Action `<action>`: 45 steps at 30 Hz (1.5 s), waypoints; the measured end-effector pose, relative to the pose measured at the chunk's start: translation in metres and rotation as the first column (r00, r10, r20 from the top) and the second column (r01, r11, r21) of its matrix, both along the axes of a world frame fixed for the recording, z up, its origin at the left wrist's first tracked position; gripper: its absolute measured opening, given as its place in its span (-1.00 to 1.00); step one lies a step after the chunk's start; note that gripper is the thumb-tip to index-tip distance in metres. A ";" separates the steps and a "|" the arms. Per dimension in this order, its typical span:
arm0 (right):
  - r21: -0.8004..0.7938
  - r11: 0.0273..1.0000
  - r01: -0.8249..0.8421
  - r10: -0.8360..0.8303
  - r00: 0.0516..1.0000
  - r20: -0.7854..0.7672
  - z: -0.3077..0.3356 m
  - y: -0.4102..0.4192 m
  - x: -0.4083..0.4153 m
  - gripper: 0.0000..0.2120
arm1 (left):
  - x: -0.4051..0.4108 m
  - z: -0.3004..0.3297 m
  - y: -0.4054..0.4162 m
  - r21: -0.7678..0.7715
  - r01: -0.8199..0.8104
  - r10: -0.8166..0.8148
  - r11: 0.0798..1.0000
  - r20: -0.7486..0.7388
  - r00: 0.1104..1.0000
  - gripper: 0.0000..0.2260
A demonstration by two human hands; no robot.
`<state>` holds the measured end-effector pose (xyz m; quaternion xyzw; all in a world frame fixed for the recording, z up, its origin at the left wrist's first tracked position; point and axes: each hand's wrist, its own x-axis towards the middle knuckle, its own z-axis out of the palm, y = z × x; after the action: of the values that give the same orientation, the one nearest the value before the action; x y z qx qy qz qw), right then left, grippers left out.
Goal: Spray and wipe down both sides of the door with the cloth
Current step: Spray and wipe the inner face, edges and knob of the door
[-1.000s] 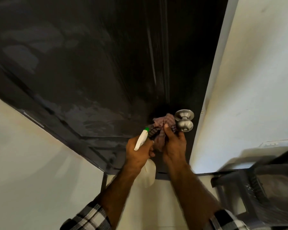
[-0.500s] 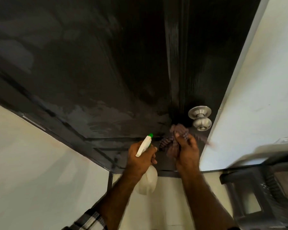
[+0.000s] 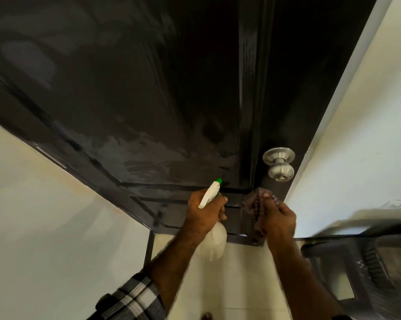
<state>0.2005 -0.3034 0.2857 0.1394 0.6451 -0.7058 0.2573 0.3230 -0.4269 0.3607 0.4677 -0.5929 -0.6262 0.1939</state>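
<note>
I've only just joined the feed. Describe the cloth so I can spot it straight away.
Start at the dark door and find its silver knob near the right edge. Just below the knob, the right hand grips the cloth against the door. It is the crumpled reddish checked fabric, unlike the white, green-tipped spray bottle in the left hand.

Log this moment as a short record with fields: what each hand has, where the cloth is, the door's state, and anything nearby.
left hand: grips the spray bottle, green nozzle pointing at the door
right hand: holds the bunched checked cloth against the door, below the knob
door: dark, with pale wet-looking streaks on the lower panel
knob: silver, untouched, above the cloth
nearby: dark plastic chair at lower right; white wall right of the door
</note>
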 end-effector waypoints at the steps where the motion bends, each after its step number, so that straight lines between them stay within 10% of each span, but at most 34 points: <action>1: -0.012 1.000 0.008 -0.009 0.999 -0.032 0.005 0.008 -0.006 -0.73 | -0.005 0.001 0.003 0.000 0.001 -0.001 1.000 -0.003 1.000 -0.74; 5: -0.148 0.989 -0.015 0.014 1.000 -0.011 0.030 0.032 -0.031 -0.96 | -0.024 0.007 0.020 0.008 -0.003 0.003 1.000 -0.025 1.000 -0.73; 9: -0.186 0.970 -0.159 0.149 0.987 -0.066 0.036 0.042 -0.036 -0.65 | -0.039 0.011 0.033 0.040 0.005 -0.003 0.999 -0.034 0.999 -0.70; 20: 0.166 0.971 -0.172 0.228 0.877 -0.424 0.072 0.054 0.004 -0.47 | -0.049 0.022 0.055 0.002 -0.057 0.057 0.998 -0.010 0.998 -0.72; 33: -0.114 0.921 -0.373 0.383 0.920 0.085 0.019 -0.034 0.042 -0.62 | 0.021 -0.003 0.015 -0.007 -0.198 0.198 0.980 0.042 0.979 -0.66; 37: -0.098 0.828 -0.553 0.558 0.829 0.035 -0.006 -0.094 0.073 -0.61 | 0.064 -0.032 -0.025 0.018 -0.313 0.309 0.950 0.117 0.944 -0.93; 45: 0.177 0.859 -0.481 0.511 0.832 -0.217 -0.050 -0.217 0.148 -0.46 | 0.137 -0.087 -0.149 0.066 -0.401 0.386 0.914 0.163 0.908 -0.82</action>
<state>0.3480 -0.5208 0.2353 -0.1108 0.7262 -0.5885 0.3377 0.4600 -0.5760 0.2740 0.6313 -0.4677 -0.5664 0.2491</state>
